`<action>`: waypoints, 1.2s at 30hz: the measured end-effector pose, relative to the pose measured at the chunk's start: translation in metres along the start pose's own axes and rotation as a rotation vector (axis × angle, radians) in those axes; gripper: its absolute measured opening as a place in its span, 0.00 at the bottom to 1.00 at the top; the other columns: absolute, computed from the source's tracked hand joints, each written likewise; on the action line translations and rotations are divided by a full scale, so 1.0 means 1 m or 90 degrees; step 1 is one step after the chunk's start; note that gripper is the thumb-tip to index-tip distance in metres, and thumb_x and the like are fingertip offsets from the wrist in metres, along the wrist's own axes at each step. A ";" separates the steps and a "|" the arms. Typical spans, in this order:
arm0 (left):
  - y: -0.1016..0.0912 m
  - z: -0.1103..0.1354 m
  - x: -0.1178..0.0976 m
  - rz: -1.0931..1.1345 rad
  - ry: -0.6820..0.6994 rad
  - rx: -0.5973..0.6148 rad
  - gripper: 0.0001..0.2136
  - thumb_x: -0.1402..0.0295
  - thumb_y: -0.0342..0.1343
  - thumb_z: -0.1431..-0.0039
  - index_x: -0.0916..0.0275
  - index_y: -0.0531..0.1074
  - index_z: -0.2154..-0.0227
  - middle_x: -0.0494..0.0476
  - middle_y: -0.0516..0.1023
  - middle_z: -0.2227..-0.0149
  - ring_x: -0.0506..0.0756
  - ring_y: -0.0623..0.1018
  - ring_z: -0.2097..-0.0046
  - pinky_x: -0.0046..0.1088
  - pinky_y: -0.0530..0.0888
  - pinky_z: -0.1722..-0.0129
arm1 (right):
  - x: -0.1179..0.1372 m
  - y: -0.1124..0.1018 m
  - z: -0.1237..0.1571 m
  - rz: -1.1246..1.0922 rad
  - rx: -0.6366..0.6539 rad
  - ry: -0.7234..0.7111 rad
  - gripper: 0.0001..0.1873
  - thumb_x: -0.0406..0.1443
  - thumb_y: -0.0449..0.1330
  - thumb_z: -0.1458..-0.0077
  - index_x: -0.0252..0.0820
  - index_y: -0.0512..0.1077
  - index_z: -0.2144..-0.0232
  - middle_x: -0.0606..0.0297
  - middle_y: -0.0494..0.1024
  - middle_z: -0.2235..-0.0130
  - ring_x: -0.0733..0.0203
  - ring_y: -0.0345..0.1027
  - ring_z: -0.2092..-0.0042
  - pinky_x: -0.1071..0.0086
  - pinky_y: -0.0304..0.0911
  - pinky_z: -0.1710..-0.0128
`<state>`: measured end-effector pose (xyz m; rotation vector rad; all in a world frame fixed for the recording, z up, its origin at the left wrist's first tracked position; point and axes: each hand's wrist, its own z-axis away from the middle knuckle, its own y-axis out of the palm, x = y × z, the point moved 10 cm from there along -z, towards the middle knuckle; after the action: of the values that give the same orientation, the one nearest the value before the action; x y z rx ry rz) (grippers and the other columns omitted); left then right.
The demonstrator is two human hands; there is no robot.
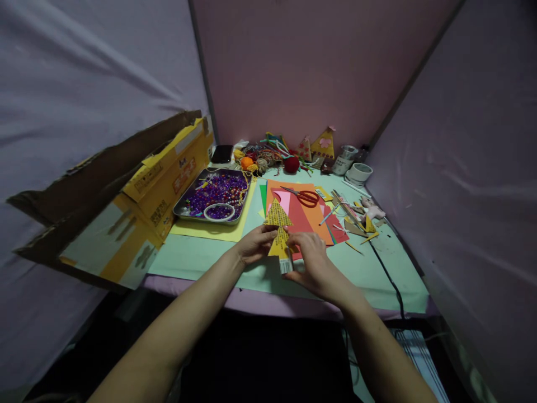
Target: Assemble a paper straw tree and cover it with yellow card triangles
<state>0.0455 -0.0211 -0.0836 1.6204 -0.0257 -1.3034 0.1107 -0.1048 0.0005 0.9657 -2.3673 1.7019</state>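
Note:
A yellow cardboard tree cutout (pixel 279 244), printed with dark lettering and a barcode on its trunk, is held upright between my two hands above the table's front part. My left hand (pixel 257 244) grips its left side near the middle. On the opposite edge, my right hand (pixel 310 257) has its fingers closed round the lower right part and trunk. Behind the cutout lie stacked sheets of coloured paper (pixel 298 221), orange, red and pink. Red-handled scissors (pixel 307 197) rest on top of them.
A metal tray (pixel 178 210) of purple beads stands left, beside a large yellow cardboard box (pixel 155 190). Yarn balls (pixel 291 164), decorated triangles (pixel 324 144) and tape rolls (pixel 359 172) line the back. Cardboard scraps (pixel 356 224) lie right, near a black cable (pixel 388 274).

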 end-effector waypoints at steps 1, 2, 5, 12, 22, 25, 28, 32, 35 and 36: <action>0.000 0.000 0.000 0.000 -0.001 0.000 0.17 0.69 0.69 0.55 0.68 0.76 0.61 0.60 0.81 0.64 0.54 0.79 0.64 0.29 0.73 0.58 | -0.001 0.001 0.000 -0.002 0.002 0.005 0.26 0.33 0.68 0.55 0.45 0.60 0.56 0.58 0.71 0.56 0.51 0.63 0.55 0.59 0.58 0.57; 0.000 0.000 0.000 -0.001 -0.002 0.001 0.17 0.69 0.69 0.55 0.69 0.76 0.61 0.61 0.81 0.64 0.54 0.80 0.64 0.29 0.73 0.58 | -0.001 0.002 0.000 -0.006 0.005 0.011 0.24 0.33 0.67 0.54 0.45 0.60 0.57 0.59 0.71 0.56 0.52 0.63 0.55 0.60 0.58 0.57; 0.000 0.000 -0.001 -0.005 0.002 0.005 0.18 0.69 0.68 0.55 0.69 0.76 0.60 0.62 0.81 0.63 0.55 0.80 0.63 0.30 0.73 0.58 | -0.001 -0.001 0.002 -0.020 0.006 0.017 0.23 0.33 0.67 0.53 0.45 0.61 0.58 0.59 0.71 0.57 0.52 0.63 0.56 0.59 0.58 0.57; 0.002 0.000 -0.001 -0.007 0.003 0.023 0.18 0.67 0.69 0.55 0.69 0.76 0.61 0.61 0.81 0.64 0.56 0.80 0.63 0.32 0.74 0.57 | 0.000 -0.026 0.002 -0.093 0.010 -0.014 0.21 0.42 0.64 0.47 0.46 0.63 0.53 0.60 0.73 0.54 0.53 0.64 0.52 0.60 0.58 0.52; -0.001 0.000 0.009 -0.054 -0.028 0.003 0.19 0.68 0.70 0.57 0.69 0.77 0.61 0.62 0.80 0.61 0.54 0.79 0.61 0.28 0.71 0.58 | -0.007 -0.016 -0.010 0.148 -0.082 -0.012 0.03 0.34 0.58 0.42 0.44 0.70 0.68 0.65 0.77 0.66 0.56 0.64 0.60 0.60 0.47 0.56; -0.002 0.000 0.010 -0.064 -0.023 -0.002 0.19 0.68 0.70 0.57 0.68 0.77 0.61 0.61 0.80 0.62 0.53 0.78 0.62 0.28 0.70 0.58 | -0.005 -0.013 -0.011 0.178 -0.083 -0.025 0.03 0.33 0.58 0.42 0.43 0.70 0.69 0.64 0.77 0.67 0.56 0.63 0.60 0.60 0.46 0.57; 0.000 -0.001 0.012 -0.069 -0.025 0.008 0.20 0.67 0.71 0.58 0.68 0.77 0.60 0.61 0.80 0.62 0.53 0.78 0.61 0.29 0.70 0.58 | -0.003 -0.010 -0.013 0.206 -0.080 -0.033 0.05 0.32 0.56 0.42 0.42 0.69 0.71 0.63 0.76 0.69 0.56 0.62 0.61 0.60 0.46 0.58; 0.002 -0.002 0.013 -0.070 -0.026 0.023 0.21 0.68 0.71 0.58 0.66 0.77 0.59 0.61 0.80 0.61 0.54 0.78 0.60 0.30 0.71 0.56 | 0.000 -0.008 -0.014 0.234 -0.076 -0.042 0.06 0.30 0.55 0.42 0.42 0.68 0.72 0.62 0.74 0.70 0.56 0.60 0.63 0.60 0.47 0.58; 0.000 -0.002 0.014 -0.070 -0.027 0.023 0.20 0.68 0.71 0.58 0.66 0.77 0.59 0.62 0.80 0.61 0.54 0.78 0.60 0.30 0.71 0.56 | -0.001 -0.007 -0.014 0.237 -0.076 -0.046 0.06 0.30 0.55 0.42 0.42 0.68 0.71 0.62 0.74 0.70 0.56 0.60 0.63 0.60 0.47 0.58; -0.001 -0.002 0.014 -0.070 -0.027 0.021 0.20 0.68 0.70 0.58 0.67 0.77 0.59 0.62 0.80 0.61 0.54 0.78 0.60 0.30 0.71 0.56 | -0.001 -0.007 -0.013 0.236 -0.078 -0.044 0.06 0.30 0.55 0.42 0.42 0.68 0.71 0.62 0.74 0.70 0.56 0.60 0.63 0.60 0.47 0.58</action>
<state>0.0524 -0.0273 -0.0944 1.6419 0.0162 -1.4273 0.1117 -0.0943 0.0108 0.6051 -2.7987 1.6231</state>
